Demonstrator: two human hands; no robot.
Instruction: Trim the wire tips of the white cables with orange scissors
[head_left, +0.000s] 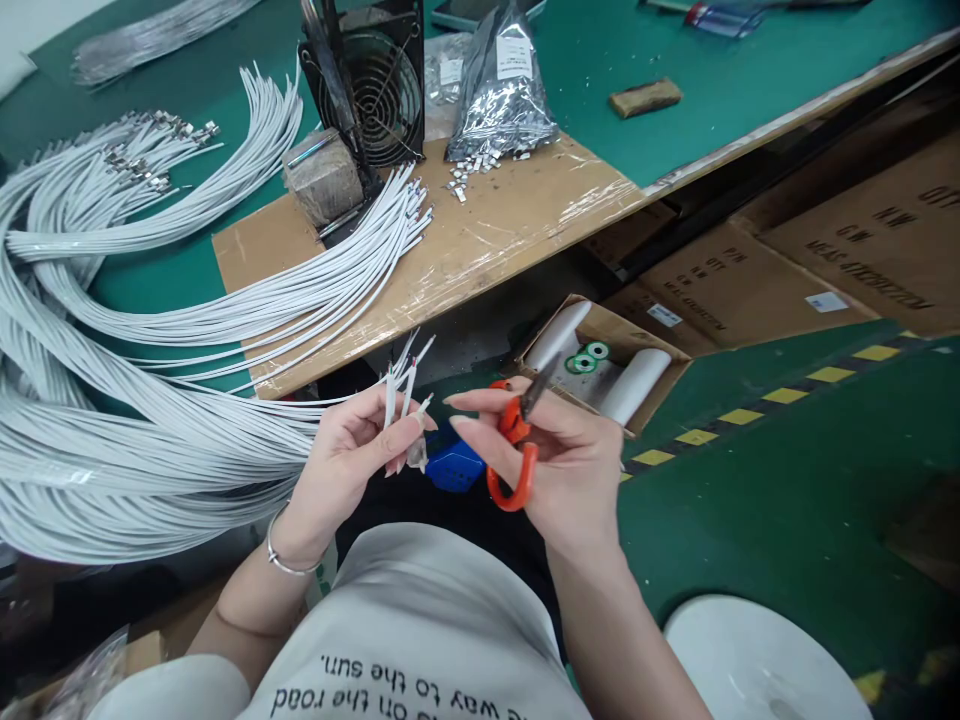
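Observation:
Between its thumb and fingers, my left hand (358, 450) grips the ends of a few white cables (391, 398), their tips pointing up. A small clear piece of plastic or tape (417, 453) shows under the thumb. My right hand (566, 455) holds orange-handled scissors (514, 440), its fingers through and around the handles. The scissors' blades point up and away, and the right thumb and index fingertips are close to the cable ends without touching them. A large bundle of white cables (187, 440) spreads from the left table side toward my left hand.
On the green table (585, 60) lies cardboard (525, 215) with cable ends, a black fan (375, 95), a metal block (324, 178), and a silver bag (506, 90) spilling small connectors (472, 172). Below are an open box (656, 400), a blue object (455, 467) and a white round stool (757, 660).

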